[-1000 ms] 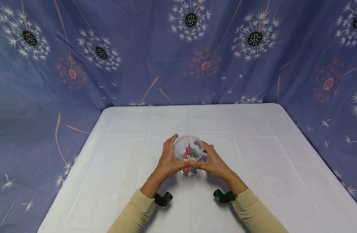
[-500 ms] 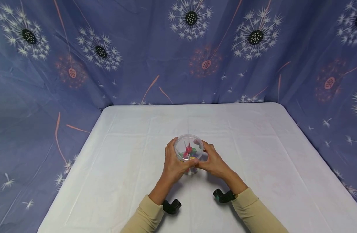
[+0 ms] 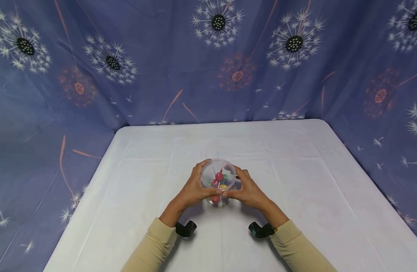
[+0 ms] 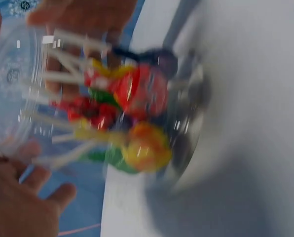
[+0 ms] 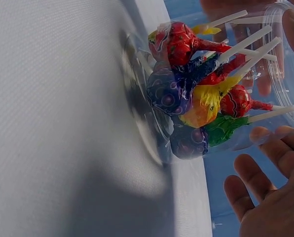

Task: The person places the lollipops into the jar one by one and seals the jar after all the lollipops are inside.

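A clear round plastic jar (image 3: pixel 220 202) stands upright on the white-covered table, its see-through lid (image 3: pixel 215 163) on top. Inside are several wrapped lollipops (image 5: pixel 179 44) in red, purple, yellow and green, with white sticks pointing up toward the lid. My left hand (image 3: pixel 194 190) curls round the left side of the lid, thumb across the front. From the right, my right hand (image 3: pixel 248 189) grips the jar near its rim, and the two thumb tips almost meet in front. In the left wrist view the lollipops (image 4: pixel 142 91) look blurred.
The white tablecloth (image 3: pixel 144 170) spreads around the jar, with a few fold lines. Behind and at both sides hangs a blue curtain (image 3: pixel 161 75) printed with dandelions. A black wrist camera (image 3: pixel 186 229) sits under the left wrist, another (image 3: pixel 259 229) under the right.
My left hand swung forward and right round the lid, then back left to the jar's side. My right hand stays nearly still. The head view has shifted slightly.
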Demonstrator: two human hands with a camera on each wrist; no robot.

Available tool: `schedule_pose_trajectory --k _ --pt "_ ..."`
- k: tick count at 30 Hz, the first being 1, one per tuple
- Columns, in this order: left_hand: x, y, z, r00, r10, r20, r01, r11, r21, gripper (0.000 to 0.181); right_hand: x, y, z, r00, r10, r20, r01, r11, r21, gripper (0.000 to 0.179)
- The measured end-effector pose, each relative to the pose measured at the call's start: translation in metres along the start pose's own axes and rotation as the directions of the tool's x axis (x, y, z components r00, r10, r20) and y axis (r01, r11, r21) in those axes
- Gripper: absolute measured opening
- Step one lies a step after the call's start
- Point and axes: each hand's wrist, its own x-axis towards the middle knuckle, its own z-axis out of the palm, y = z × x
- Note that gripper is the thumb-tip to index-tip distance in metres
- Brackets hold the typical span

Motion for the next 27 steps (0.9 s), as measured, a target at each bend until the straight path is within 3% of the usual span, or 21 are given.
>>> schedule_pose_trajectory --k 4,9,12,16,19,21,25,27 --pt "0.006 -0.006 -0.011 0.990 0.005 0.139 -0.002 1.000 -0.025 0.100 -0.001 0.002 0.001 1.000 -0.005 0.001 0.005 1.000 0.012 0.093" --pt "0.016 -0.012 -0.023 0.960 0.024 0.279 -0.006 0.998 -0.066 0.098 -0.001 0.003 0.001 1.000 -0.027 -0.005 0.027 1.000 0.012 0.090" --pt "0.023 -0.012 -0.027 0.943 0.044 0.329 -0.022 0.997 -0.069 0.097 0.000 0.004 0.000 1.000 -0.028 -0.011 0.028 1.000 0.008 0.090" --pt "0.022 -0.010 -0.032 0.937 0.061 0.343 -0.043 0.997 -0.059 0.102 0.001 0.003 0.001 1.000 -0.024 -0.012 0.024 1.000 -0.003 0.091" --pt "0.019 -0.009 -0.033 0.944 0.077 0.320 -0.061 0.996 -0.060 0.109 0.001 0.002 0.002 1.000 -0.013 -0.011 0.012 1.000 -0.014 0.092" --pt "0.015 -0.009 -0.032 0.957 0.097 0.274 -0.086 0.995 -0.051 0.112 0.001 0.001 0.002 1.000 0.005 -0.011 -0.005 1.000 -0.016 0.093" --pt "0.002 -0.007 -0.021 0.992 0.093 0.084 -0.093 0.996 -0.004 0.111 0.001 0.001 0.001 0.999 0.034 -0.016 -0.034 0.999 -0.027 0.094" --pt "-0.006 -0.005 -0.012 0.997 0.066 -0.031 -0.066 0.998 0.010 0.109 0.001 0.001 0.001 0.999 0.034 -0.022 -0.035 0.999 -0.030 0.094"
